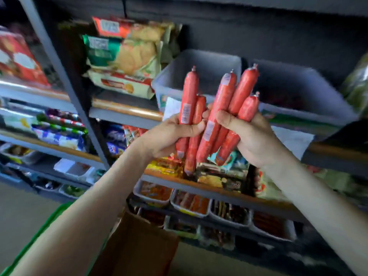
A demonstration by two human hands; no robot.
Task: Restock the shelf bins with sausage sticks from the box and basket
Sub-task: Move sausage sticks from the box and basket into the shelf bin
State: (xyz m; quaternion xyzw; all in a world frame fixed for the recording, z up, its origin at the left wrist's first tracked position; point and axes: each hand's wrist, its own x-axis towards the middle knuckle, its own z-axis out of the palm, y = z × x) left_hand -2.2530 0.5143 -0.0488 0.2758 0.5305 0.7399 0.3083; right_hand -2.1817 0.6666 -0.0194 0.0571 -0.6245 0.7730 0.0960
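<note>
Left hand (169, 137): fingers curled round two sausage sticks (189, 100), gripped at mid-length, sticks near upright, clipped ends up. One of the pair sits lower than the other and hangs well below the palm.

Right hand (253, 136): clenched round three more sticks (223, 108), thumb across their front. These lean up and to the right and fan out slightly at the top. The two bundles are just beside each other; at the middle they appear to touch.

All five sticks are red with small white labels. They are held in the air in front of the shelf (127, 114), at the level of two bins on it.

Left grey bin (209, 64): directly behind the sticks, tilted toward the camera. Contents cannot be made out.
Right grey bin (288, 80): just beside the first; something dark red lies at its bottom, blurred.

Biscuit packs (127, 54): stacked left of the bins on the same shelf.
Small trays (171, 202): rows of them on lower shelves, packed with goods.
Cardboard box (135, 246): below the forearms, flap up.
Green basket (37, 242): rim only, bottom left corner.
</note>
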